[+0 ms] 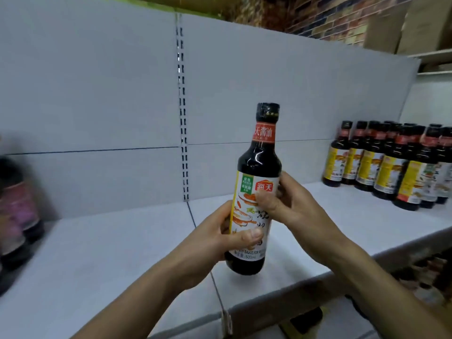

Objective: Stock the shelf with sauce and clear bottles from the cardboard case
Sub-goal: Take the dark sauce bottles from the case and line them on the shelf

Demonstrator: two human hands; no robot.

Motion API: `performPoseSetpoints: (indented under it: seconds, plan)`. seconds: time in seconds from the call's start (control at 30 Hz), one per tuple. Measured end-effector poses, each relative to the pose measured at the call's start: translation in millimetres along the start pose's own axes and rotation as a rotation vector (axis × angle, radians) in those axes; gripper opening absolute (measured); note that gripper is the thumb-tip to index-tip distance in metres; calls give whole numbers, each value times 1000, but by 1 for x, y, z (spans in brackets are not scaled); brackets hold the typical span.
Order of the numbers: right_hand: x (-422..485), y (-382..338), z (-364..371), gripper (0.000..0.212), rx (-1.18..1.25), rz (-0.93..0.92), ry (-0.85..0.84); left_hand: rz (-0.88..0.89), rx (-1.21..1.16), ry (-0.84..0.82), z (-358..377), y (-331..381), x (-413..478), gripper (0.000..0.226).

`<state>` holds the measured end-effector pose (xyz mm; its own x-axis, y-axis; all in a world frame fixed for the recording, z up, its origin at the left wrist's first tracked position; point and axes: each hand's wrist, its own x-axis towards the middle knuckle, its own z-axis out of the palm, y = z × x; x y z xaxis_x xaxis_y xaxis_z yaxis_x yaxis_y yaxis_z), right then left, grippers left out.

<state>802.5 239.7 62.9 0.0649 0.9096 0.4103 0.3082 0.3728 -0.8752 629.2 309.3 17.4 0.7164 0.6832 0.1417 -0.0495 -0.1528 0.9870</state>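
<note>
A dark sauce bottle (259, 167) with a black cap and a white, red and yellow label is held upright above the grey shelf (110, 253), near its front edge. My left hand (220, 236) grips the lower part of the label from the left, thumb across the front. My right hand (291, 201) holds the middle of the label from the right, thumb pressed on the front. Several matching sauce bottles (391, 165) stand in rows on the shelf at the far right. The cardboard case is out of view.
Blurred dark bottles with purple labels (17, 211) stand at the left edge of the shelf. A slotted upright (182, 118) splits the grey back panel. Cardboard boxes (411, 23) sit on a shelf beyond at the top right. A lower shelf with goods (420, 277) shows at the right.
</note>
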Motion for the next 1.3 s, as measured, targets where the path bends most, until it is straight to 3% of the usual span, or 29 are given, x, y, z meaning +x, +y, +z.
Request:
performPoseSetpoints:
  seconds: [0.57, 0.83, 1.3]
  plan:
    - [106, 41, 108, 57, 93, -43, -299, -35, 53, 286, -121, -26, -20, 59]
    - [135, 59, 122, 43, 120, -6, -341, -41, 72, 297, -147, -39, -7, 56]
    - [161, 96, 137, 51, 93, 113, -357, -28, 274, 349, -171, -55, 22, 57]
